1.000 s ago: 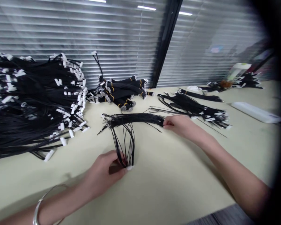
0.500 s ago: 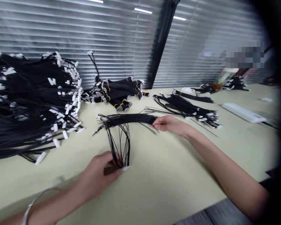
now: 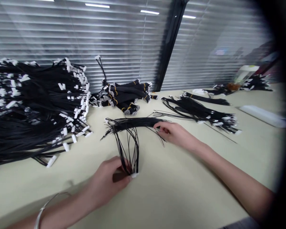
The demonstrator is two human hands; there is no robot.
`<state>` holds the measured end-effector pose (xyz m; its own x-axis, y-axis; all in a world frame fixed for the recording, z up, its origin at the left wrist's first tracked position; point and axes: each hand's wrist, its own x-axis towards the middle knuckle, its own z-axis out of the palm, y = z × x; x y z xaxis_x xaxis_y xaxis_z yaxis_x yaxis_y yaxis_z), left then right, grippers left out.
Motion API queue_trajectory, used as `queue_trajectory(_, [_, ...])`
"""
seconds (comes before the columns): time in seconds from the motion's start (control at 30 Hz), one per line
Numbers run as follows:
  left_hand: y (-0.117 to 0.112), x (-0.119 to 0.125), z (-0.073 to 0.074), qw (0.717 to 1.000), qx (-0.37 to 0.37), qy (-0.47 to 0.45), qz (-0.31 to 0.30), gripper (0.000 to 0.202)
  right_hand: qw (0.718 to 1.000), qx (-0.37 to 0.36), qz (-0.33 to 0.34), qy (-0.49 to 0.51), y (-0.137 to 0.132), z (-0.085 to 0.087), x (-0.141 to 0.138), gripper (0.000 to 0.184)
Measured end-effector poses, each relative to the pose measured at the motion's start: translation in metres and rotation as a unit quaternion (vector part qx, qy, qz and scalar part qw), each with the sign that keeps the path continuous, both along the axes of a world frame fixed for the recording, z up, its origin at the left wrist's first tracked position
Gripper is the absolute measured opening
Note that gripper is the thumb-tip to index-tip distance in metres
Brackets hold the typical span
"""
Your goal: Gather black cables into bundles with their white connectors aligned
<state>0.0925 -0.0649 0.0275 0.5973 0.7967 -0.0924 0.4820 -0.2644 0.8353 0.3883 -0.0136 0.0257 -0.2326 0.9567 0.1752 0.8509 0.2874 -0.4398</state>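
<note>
A small bundle of thin black wires (image 3: 131,127) lies bent on the pale table (image 3: 171,190). One leg runs toward me and ends in a white connector (image 3: 134,175). My left hand (image 3: 108,184) pinches the wires just beside that connector, fingers closed. My right hand (image 3: 173,133) is closed on the other end of the bundle, where the wires lie flat across the table. A silver bangle (image 3: 41,211) sits on my left wrist.
A big heap of black wires with white connectors (image 3: 33,105) fills the left. Tied bundles with yellow bands (image 3: 125,93) lie at the back centre. More loose wires (image 3: 200,111) spread to the right, and a white flat object (image 3: 262,115) lies far right. Window blinds stand behind.
My right hand has slid left along the bundle, closer to the bend. My left hand keeps its pinch at the connector. The view has shifted slightly.
</note>
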Motion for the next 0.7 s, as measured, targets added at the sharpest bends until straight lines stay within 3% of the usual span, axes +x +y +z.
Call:
queue_trajectory(0.17, [0.000, 0.002, 0.005, 1.000, 0.002, 0.010, 0.012, 0.007, 1.000, -0.010, 0.012, -0.013, -0.006, 0.004, -0.010, 0.020])
queue_trajectory(0.3, [0.000, 0.004, 0.006, 1.000, -0.001, -0.005, 0.010, 0.009, 0.998, -0.029, -0.023, -0.049, -0.014, 0.008, -0.019, 0.019])
queue_trajectory(0.43, [0.000, 0.001, 0.002, 1.000, -0.003, -0.013, 0.003, 0.007, 0.994, -0.060, -0.029, -0.090, -0.020, 0.007, -0.012, 0.018])
queue_trajectory(0.5, [0.000, 0.000, 0.000, 1.000, -0.002, -0.013, 0.005, 0.007, 0.994, -0.064, -0.033, -0.086, -0.020, 0.006, -0.004, 0.028])
queue_trajectory(0.6, [0.000, -0.001, 0.000, 1.000, 0.004, -0.009, 0.004, 0.008, 0.994, -0.078, -0.058, -0.051, -0.015, 0.009, 0.005, 0.039])
queue_trajectory(0.7, [0.001, 0.001, 0.001, 1.000, 0.005, -0.010, 0.004, 0.008, 0.982, -0.168, -0.020, 0.089, -0.015, 0.015, -0.006, 0.019])
